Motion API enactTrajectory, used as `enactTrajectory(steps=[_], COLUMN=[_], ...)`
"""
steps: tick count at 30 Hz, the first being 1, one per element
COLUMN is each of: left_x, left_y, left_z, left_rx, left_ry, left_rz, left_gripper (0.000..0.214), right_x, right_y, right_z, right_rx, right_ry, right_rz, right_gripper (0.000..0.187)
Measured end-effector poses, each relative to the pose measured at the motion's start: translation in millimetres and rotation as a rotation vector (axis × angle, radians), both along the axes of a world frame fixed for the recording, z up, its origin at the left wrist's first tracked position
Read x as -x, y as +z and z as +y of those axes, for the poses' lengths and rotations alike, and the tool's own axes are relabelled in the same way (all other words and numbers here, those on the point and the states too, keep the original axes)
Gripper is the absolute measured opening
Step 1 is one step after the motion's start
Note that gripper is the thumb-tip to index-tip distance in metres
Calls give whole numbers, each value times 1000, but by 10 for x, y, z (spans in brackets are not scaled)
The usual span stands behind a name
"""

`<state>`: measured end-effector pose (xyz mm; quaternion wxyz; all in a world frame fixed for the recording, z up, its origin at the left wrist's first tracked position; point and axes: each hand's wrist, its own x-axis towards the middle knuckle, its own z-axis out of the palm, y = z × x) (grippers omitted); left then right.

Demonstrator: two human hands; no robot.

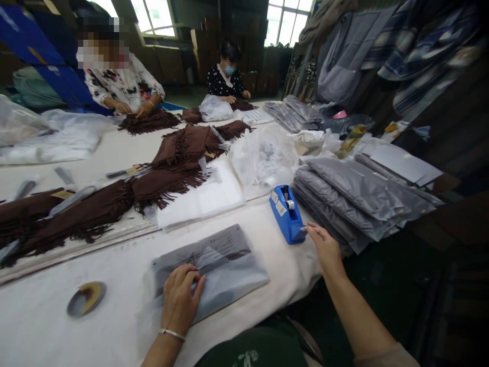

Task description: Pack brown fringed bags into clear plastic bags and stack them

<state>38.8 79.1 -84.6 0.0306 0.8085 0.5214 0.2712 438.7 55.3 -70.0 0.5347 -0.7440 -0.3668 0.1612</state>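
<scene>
A flat package (214, 265) in a clear plastic bag, dark grey with small print on it, lies on the white-covered table in front of me. My left hand (181, 293), with a bangle at the wrist, rests on its left part, fingers slightly bent and the thumb apart. To the right, a blue tape dispenser (286, 216) stands near the table edge, a roll of clear tape in it. At its front end my right hand (324, 244) pinches the end of the tape between thumb and fingertips.
Brown fringed scarves (179, 153) lie in a row across the table. A stack of bagged grey packages (351, 188) is at the right, beside a clear bag (265, 158) of white pieces. A tape roll (86, 299) lies at left. Two people work at the far side.
</scene>
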Motion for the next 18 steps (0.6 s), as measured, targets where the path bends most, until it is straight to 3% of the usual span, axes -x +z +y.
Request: enactTrajectory(steps=[6, 9, 14, 18], left_x=[-2, -3, 1, 11], left_y=[3, 9, 13, -2], left_z=[6, 11, 9, -15], left_rx=[11, 14, 14, 50], left_ry=[8, -4, 4, 16], left_rz=[-12, -13, -18, -6], left_gripper=[17, 18, 17, 15], right_x=[-32, -115, -96, 55], right_y=[-133, -19, 208, 121], right_z=[-247, -124, 125, -25], right_rx=[5, -7, 23, -57], right_ry=[-106, -97, 116, 26], right_rz=[-50, -56, -19, -58], right_gripper=[31, 37, 49, 57])
